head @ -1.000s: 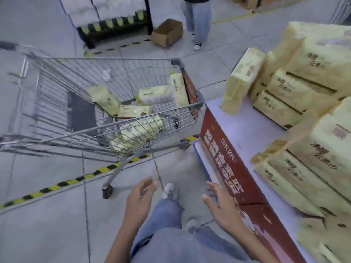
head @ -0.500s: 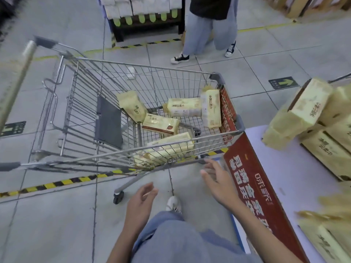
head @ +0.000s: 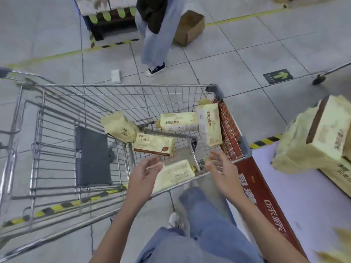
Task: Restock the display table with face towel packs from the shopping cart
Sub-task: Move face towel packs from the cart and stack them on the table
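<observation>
Head view, restocking at an intermediate stage. The left hand (head: 145, 168) and the right hand (head: 221, 166) hover over the near rim of the shopping cart (head: 133, 85). Their palms are turned toward each other, the fingers are spread and relaxed, and neither holds anything. Between and below them lies the nearest face towel pack (head: 175, 173), flat on the basket floor against the near wall; no contact with either hand is visible. Four more packs remain in the basket: a brown-edged pack (head: 153, 147) just beyond the hands, a tilted pack (head: 120, 130) to its left, a lengthwise pack (head: 177, 122) farther back, and an upright pack (head: 209, 128) leaning at the cart end nearest the table. The display table (head: 296, 186) stands just beside that end. The stocked packs (head: 322, 137) are piled toward its far side, and part of the white top shows uncovered between them and the cart. Judged from this layout, part of the restocking is done and at least five packs are left to transfer. The step in hand appears to be a two-handed reach for the nearest pack, with the grasp not yet made.
</observation>
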Available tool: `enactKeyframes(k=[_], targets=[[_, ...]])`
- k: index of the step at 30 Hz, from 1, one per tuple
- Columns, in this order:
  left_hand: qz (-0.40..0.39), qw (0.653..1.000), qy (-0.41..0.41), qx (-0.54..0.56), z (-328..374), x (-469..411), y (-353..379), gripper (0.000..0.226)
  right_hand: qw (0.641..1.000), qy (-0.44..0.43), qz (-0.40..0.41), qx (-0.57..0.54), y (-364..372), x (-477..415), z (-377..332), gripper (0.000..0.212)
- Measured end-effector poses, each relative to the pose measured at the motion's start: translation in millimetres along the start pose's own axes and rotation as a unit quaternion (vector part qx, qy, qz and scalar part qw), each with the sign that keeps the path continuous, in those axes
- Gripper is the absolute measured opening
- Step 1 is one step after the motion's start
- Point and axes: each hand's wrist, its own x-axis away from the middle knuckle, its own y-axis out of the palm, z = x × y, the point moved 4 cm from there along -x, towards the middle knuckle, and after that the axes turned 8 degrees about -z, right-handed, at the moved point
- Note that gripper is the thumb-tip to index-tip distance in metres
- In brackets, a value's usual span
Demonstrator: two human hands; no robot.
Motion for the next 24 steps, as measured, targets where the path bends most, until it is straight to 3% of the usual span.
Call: enactKeyframes(k=[4, 9, 16, 20, 24], targets=[[-0.018, 0.996, 0.023, -0.081, 30.5, -81.3, 6.9, 0.038, 0.999, 0.041, 0.022, -0.001, -26.2, -80.1, 9.0, 0.037], [-0.055, 0.980, -0.006, -0.190, 41.5, -189.8, 34.6, 0.048, 0.990, 0.135, 0.044, -0.018, -36.5, -173.4, 40.2, 0.054], [-0.151, 0.903, -0.003, -0.403, 3.0, -303.9, 74.5, 0.064, 0.975, 0.212, 0.055, 0.035, -15.8, -243.6, 107.1, 0.083], [-0.192, 0.874, 0.015, -0.446, -23.7, -354.6, 91.8, 0.076, 0.961, 0.249, 0.082, 0.083, -0.5, -256.0, 140.4, 0.103], [-0.215, 0.836, 0.042, -0.502, -50.1, -396.9, 109.1, 0.094, 0.949, 0.246, 0.150, 0.130, 14.5, -258.8, 156.2, 0.107]])
